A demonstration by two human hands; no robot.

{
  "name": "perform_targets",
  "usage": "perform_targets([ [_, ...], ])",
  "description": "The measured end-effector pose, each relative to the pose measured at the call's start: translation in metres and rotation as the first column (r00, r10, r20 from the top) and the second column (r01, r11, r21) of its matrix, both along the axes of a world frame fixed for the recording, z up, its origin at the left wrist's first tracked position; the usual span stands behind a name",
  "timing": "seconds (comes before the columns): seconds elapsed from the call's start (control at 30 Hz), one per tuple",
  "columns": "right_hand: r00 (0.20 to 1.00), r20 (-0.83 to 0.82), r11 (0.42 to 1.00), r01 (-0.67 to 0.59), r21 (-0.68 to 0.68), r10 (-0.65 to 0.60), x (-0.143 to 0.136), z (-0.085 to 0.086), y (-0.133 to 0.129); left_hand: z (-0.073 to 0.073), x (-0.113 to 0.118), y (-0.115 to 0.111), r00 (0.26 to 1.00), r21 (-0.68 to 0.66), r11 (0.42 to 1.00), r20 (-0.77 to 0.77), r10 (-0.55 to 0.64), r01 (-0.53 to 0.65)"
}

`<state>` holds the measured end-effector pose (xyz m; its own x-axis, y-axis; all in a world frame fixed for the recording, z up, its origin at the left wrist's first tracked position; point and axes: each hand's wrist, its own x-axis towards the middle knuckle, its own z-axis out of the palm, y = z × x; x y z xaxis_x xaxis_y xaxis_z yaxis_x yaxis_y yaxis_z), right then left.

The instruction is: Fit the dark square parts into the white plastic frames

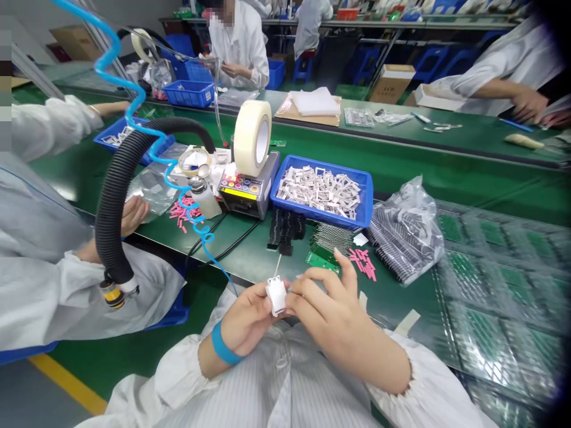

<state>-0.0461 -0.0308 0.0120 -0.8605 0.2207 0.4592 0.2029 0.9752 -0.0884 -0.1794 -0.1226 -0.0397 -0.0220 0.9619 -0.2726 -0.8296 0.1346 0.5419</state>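
Observation:
A small white plastic part (276, 295) is held upright between my two hands, in front of my chest. My left hand (250, 315), with a blue band at its wrist, pinches the part from the left. The fingertips of my right hand (328, 303) press on its right side, the little finger raised. Just beyond lie green circuit boards (322, 260), pink strips (363, 263) and black parts (285, 229). Farther back, a blue tray (369, 199) holds many white plastic frames.
A tape dispenser (247, 193) with a tape roll stands beyond my left hand, near a bottle (205, 199). A black hose (111, 208) and a coiled blue hose hang left, beside a co-worker's hand (134, 215). A bag of black parts (405, 232) and board trays (491, 285) lie right.

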Motion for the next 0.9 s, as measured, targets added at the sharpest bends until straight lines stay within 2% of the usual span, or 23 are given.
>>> perform_targets([
  [0.07, 0.998, -0.068, 0.997, -0.018, -0.070, 0.013, -0.006, -0.005, -0.002, 0.001, -0.001, 0.000, 1.000, -0.005, 1.000, 0.000, 0.006, -0.006],
  [0.13, 0.979, -0.204, 0.980, -0.022, -0.196, -0.019, -0.013, -0.014, -0.006, 0.002, -0.003, 0.000, 0.999, -0.020, 0.999, 0.011, 0.040, -0.040],
  [0.2, 0.936, -0.339, 0.943, -0.024, -0.331, -0.095, -0.017, -0.025, -0.009, 0.002, -0.006, 0.000, 0.995, -0.039, 0.994, 0.019, 0.103, -0.102],
  [0.3, 0.904, -0.385, 0.885, -0.015, -0.466, -0.187, -0.021, -0.038, -0.015, 0.001, -0.010, -0.001, 0.982, -0.055, 0.981, 0.025, 0.189, -0.188],
  [0.4, 0.896, -0.332, 0.850, 0.088, -0.519, -0.295, -0.025, -0.042, -0.020, -0.002, -0.009, -0.002, 0.974, -0.040, 0.974, 0.016, 0.224, -0.223],
  [0.5, 0.887, -0.302, 0.847, 0.162, -0.507, -0.350, -0.032, -0.039, -0.024, -0.005, -0.006, -0.005, 0.975, 0.008, 0.975, -0.033, 0.221, -0.221],
  [0.57, 0.881, -0.314, 0.849, 0.163, -0.502, -0.354, -0.035, -0.036, -0.025, -0.007, -0.007, -0.007, 0.968, 0.036, 0.978, -0.136, 0.211, -0.208],
  [0.63, 0.880, -0.321, 0.850, 0.155, -0.504, -0.350, -0.036, -0.033, -0.024, -0.009, -0.014, -0.010, 0.911, 0.069, 0.974, -0.346, 0.226, -0.216],
  [0.67, 0.886, -0.312, 0.852, 0.153, -0.502, -0.343, -0.036, -0.032, -0.023, -0.009, -0.019, -0.011, 0.834, 0.104, 0.968, -0.492, 0.250, -0.228],
  [0.7, 0.896, -0.297, 0.856, 0.150, -0.495, -0.329, -0.035, -0.031, -0.022, -0.008, -0.027, -0.013, 0.713, 0.161, 0.962, -0.647, 0.271, -0.220],
  [0.77, 0.928, -0.250, 0.872, 0.133, -0.472, -0.277, -0.034, -0.028, -0.018, -0.006, -0.043, -0.017, 0.358, 0.289, 0.954, -0.885, 0.299, -0.081],
  [0.8, 0.945, -0.221, 0.881, 0.119, -0.457, -0.242, -0.033, -0.027, -0.017, -0.004, -0.050, -0.019, 0.168, 0.322, 0.946, -0.935, 0.311, 0.039],
  [0.83, 0.960, -0.190, 0.890, 0.105, -0.444, -0.207, -0.034, -0.025, -0.015, -0.003, -0.057, -0.021, 0.010, 0.321, 0.932, -0.946, 0.324, 0.166],
  [0.87, 0.972, -0.159, 0.897, 0.089, -0.433, -0.173, -0.034, -0.024, -0.014, -0.002, -0.063, -0.023, -0.101, 0.303, 0.914, -0.935, 0.340, 0.270],
  [0.9, 0.981, -0.131, 0.901, 0.074, -0.429, -0.143, -0.036, -0.023, -0.013, -0.001, -0.068, -0.025, -0.172, 0.282, 0.899, -0.920, 0.352, 0.336],
])
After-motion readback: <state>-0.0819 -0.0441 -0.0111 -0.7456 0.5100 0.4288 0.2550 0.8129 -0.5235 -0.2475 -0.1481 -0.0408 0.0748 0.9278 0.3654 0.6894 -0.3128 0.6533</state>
